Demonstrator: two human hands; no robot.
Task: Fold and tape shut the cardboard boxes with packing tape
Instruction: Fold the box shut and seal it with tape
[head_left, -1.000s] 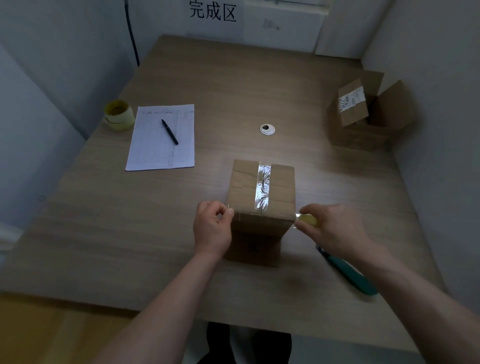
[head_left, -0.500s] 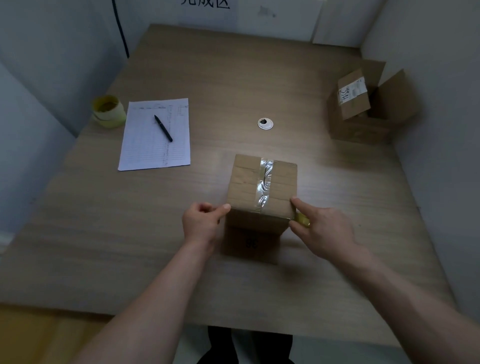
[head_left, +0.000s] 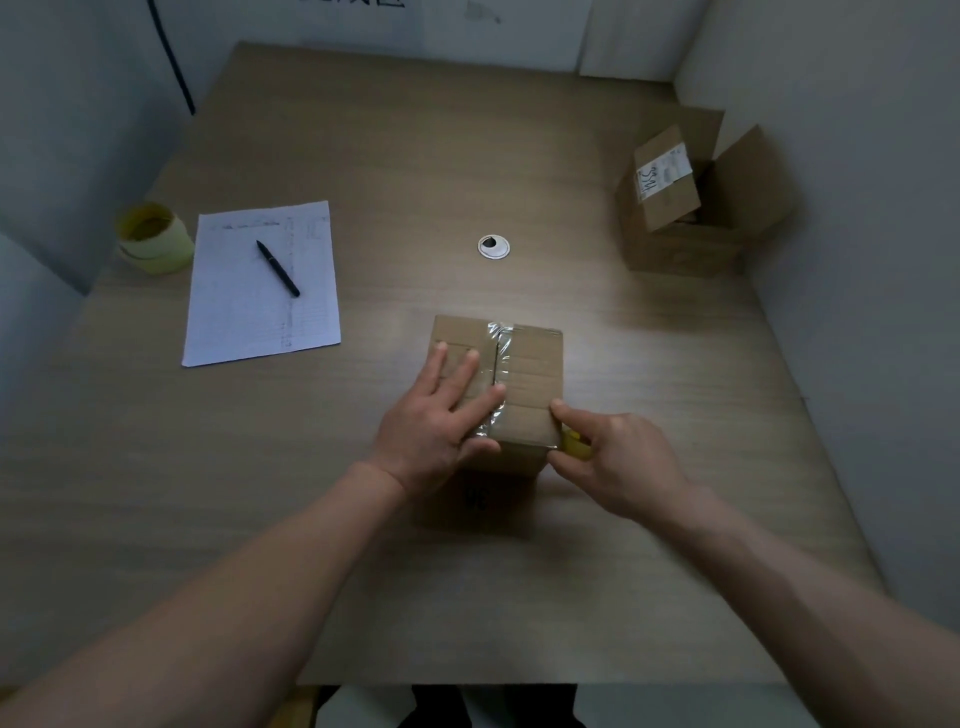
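Note:
A small cardboard box (head_left: 530, 374) stands in the middle of the table, its flaps closed. A clear tape strip (head_left: 498, 332) runs along the top seam. My left hand (head_left: 441, 415) lies flat on the left half of the top, fingers spread, thumb on the tape. My right hand (head_left: 613, 462) is at the box's near right corner, index finger on the top edge. It holds a yellow tape roll (head_left: 574, 444), mostly hidden by the fingers.
A second box (head_left: 675, 244) with open flaps stands at the far right by the wall. A sheet of paper (head_left: 260, 312) with a pen (head_left: 278, 267) lies at left, beside another yellow tape roll (head_left: 153, 239). A round cable grommet (head_left: 493, 247) sits beyond the box.
My left hand has moved from the box's near left corner up onto the top and now lies flat. My right hand has closed in against the near right corner.

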